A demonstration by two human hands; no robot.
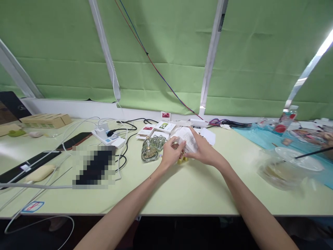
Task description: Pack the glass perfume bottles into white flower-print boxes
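Between my two hands, above the middle of the table, is a small white box (pixel 187 137) with fine print on its side. My left hand (pixel 171 151) pinches the box's near left end with thumb and fingers. My right hand (pixel 204 147) wraps round its right side. Just left of my hands stand clear glass bottles (pixel 150 151) with gold-coloured necks. Small gold caps (pixel 182 159) lie under my hands, partly hidden. Behind are white boxes with fruit pictures, one with a green picture (pixel 164 126).
A power strip (pixel 108 138) with plugs and tangled cables lies on the left, near dark phones (pixel 75 140). Farther left is a cardboard carton (pixel 46 121). To the right are a clear plastic bowl (pixel 282 173) with a lid and a bottle (pixel 286 119) on blue sheeting.
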